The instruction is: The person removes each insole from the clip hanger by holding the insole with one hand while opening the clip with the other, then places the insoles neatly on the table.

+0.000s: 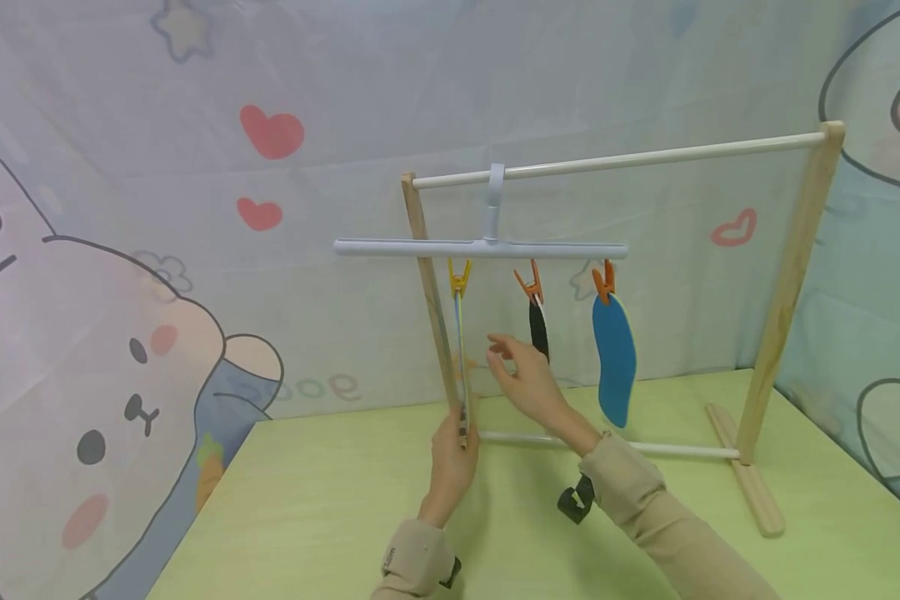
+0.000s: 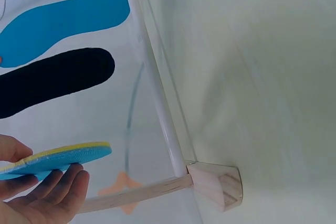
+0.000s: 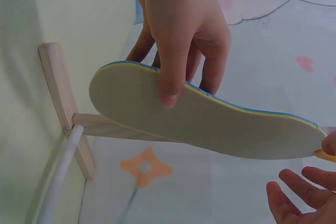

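A thin insole (image 1: 460, 342), blue and yellow at its edge with a pale grey face, hangs from a yellow clothespin (image 1: 460, 282) under a white hanger (image 1: 412, 248). My left hand (image 1: 452, 462) grips its lower part; in the right wrist view the left thumb presses the grey face of the insole (image 3: 236, 129), with the fingers behind. To the right of the insole, my right hand (image 1: 528, 379) is raised with loosely bent fingers and holds nothing. Behind it hangs a black insole (image 1: 539, 325) from an orange clothespin (image 1: 530, 283). A blue insole (image 1: 617, 362) hangs farther right.
The hanger hooks over the top bar (image 1: 645, 158) of a wooden rack, near its left post (image 1: 435, 317). A lower white bar (image 1: 682, 451) joins the right post (image 1: 783, 308) above a wooden foot (image 1: 746, 483). The rack stands on a pale green table (image 1: 307, 500) before a printed cloth.
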{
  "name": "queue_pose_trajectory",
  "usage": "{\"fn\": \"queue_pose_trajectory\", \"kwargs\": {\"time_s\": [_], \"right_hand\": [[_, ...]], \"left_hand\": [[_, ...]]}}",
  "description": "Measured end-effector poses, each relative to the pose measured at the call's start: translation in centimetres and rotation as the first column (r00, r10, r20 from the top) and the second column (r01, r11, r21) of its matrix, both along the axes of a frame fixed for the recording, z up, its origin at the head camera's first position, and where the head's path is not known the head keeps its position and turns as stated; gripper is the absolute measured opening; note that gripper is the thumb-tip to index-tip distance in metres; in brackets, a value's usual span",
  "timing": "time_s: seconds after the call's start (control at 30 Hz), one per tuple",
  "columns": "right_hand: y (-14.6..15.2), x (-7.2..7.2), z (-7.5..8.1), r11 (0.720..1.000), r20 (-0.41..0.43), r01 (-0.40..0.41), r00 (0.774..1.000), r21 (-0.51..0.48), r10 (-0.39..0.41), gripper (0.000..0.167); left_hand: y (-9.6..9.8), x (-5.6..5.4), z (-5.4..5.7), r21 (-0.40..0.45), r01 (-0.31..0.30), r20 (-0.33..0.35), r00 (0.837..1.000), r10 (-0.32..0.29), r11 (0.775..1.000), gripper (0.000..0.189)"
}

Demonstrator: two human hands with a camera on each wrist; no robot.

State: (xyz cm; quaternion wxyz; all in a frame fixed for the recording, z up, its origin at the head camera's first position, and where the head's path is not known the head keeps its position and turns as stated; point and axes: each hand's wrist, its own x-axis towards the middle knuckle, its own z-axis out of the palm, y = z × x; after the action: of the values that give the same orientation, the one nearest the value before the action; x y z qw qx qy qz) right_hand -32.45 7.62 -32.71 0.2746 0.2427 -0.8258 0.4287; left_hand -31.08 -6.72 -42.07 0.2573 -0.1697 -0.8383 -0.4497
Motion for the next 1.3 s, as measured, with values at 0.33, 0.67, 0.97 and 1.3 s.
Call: {"fn": "queue_pose_trajectory", "kwargs": {"time_s": [0.33,0.67,0.97,1.3], "right_hand": [[-0.1,-0.5,0.6,0.998,0.016,-0.037,0.999,-0.044,0.038,0.033],[-0.3,-0.7,0.7,0.997,0.043,-0.058,0.997,-0.059,0.061,0.034],[-0.3,-1.0,0.9,0.997,0.071,-0.067,0.995,-0.046,0.07,0.036],[-0.4,-1.9,1.0,0.995,0.113,-0.07,0.991,-0.077,0.078,0.037]], "left_hand": [[0.0,0.5,-0.3,0.029,0.035,0.015,0.999,-0.035,0.999,0.032],[0.2,1.0,-0.6,0.045,0.049,0.033,0.998,-0.051,0.998,0.033],[0.4,1.1,-1.2,0.063,0.059,0.023,0.998,-0.06,0.996,0.034],[0.5,1.1,-1.7,0.073,0.081,0.022,0.996,-0.083,0.994,0.034]]}}
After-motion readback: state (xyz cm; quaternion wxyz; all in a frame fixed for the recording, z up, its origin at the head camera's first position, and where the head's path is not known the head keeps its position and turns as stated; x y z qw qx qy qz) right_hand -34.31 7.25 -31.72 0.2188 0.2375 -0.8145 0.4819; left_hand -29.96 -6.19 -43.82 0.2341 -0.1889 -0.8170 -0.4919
